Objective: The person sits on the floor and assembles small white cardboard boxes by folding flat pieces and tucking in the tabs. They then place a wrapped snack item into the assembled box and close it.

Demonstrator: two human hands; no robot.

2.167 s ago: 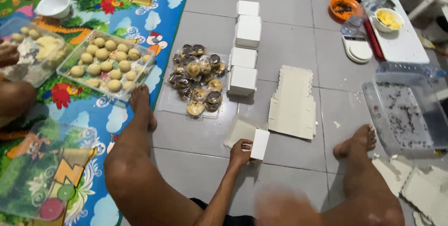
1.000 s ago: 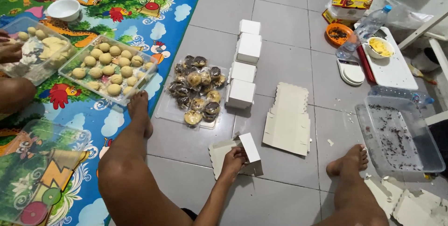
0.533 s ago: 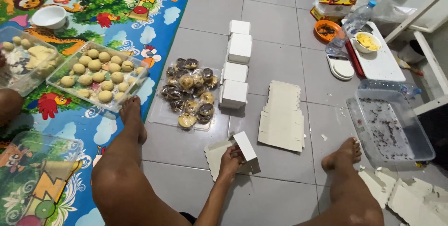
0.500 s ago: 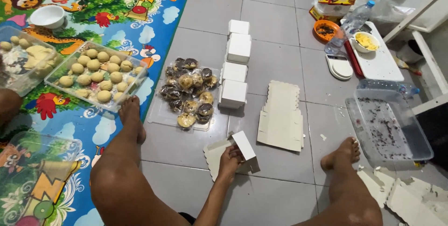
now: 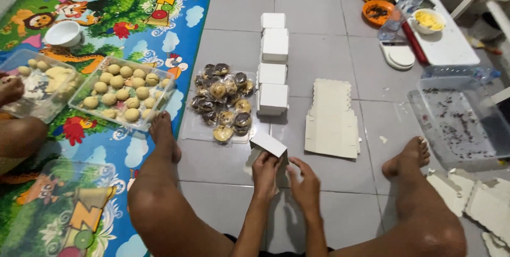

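Two hands meet low in the head view, at about 6 o'clock, between the person's outstretched bare legs on the grey tiled floor (image 5: pixel 319 55). Left hand (image 5: pixel 265 171): its grip is closed on the near edge of a partly folded white box (image 5: pixel 269 144), whose flap tilts up toward 12 o'clock. Right hand (image 5: pixel 305 185): just beside the left at 3 o'clock of it, fingers curled toward the same box; whether its grip actually presses the card cannot be told.

Beyond the box, toward 12 o'clock, a column of four finished white boxes (image 5: pixel 273 97) runs away from the viewer. At 9 o'clock of that column lies a pile of wrapped dark and pale pastries (image 5: pixel 223 100) on a clear sheet. At 3 o'clock of the column rests a stack of flat box blanks (image 5: pixel 331 120), well apart from the hands.

Toward 10 o'clock, on a colourful play mat (image 5: pixel 133 7), sits a clear tray of pale round dough balls (image 5: pixel 122 92); another person's hand (image 5: pixel 9 88) reaches over a second tray at the far 9 o'clock edge. At 3 o'clock stands an empty clear tub (image 5: pixel 462 121) with dark crumbs. At 1 o'clock are an orange bowl (image 5: pixel 378 11), a water bottle (image 5: pixel 406 3) and a white board (image 5: pixel 446 44).
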